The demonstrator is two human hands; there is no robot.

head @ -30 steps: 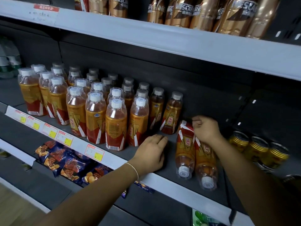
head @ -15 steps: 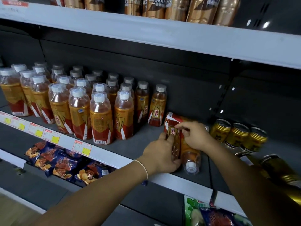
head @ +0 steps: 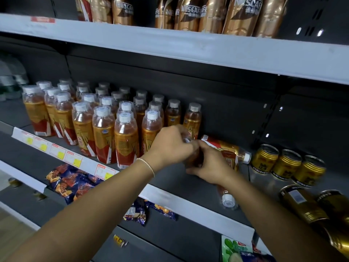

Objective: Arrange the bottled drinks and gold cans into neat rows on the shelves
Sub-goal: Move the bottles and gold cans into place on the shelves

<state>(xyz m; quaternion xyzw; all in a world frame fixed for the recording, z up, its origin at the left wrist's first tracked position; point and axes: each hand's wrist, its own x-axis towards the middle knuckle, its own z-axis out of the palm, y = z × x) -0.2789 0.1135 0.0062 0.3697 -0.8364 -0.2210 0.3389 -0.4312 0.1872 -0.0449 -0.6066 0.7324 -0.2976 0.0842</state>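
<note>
Left grip (head: 170,146): bare, short plain nails on the fingers that show.
Bracelet (head: 149,165): one thin pale strand round the left wrist; cord or fine beads, too small to tell.
Left forearm (head: 94,205): bare from the wrist to the near edge.
Right grip (head: 211,163): bare.
Right forearm (head: 273,214): bare, shadowed toward the near right corner.

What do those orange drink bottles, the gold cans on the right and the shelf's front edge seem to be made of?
Bottles: probably clear plastic; the liquid shows through glossy walls, with white caps and printed film labels. Gold cans: likely metal; shiny gold with ribbed bands. Shelf edge: looks like painted metal, matte pale grey, though plastic is possible.
</note>
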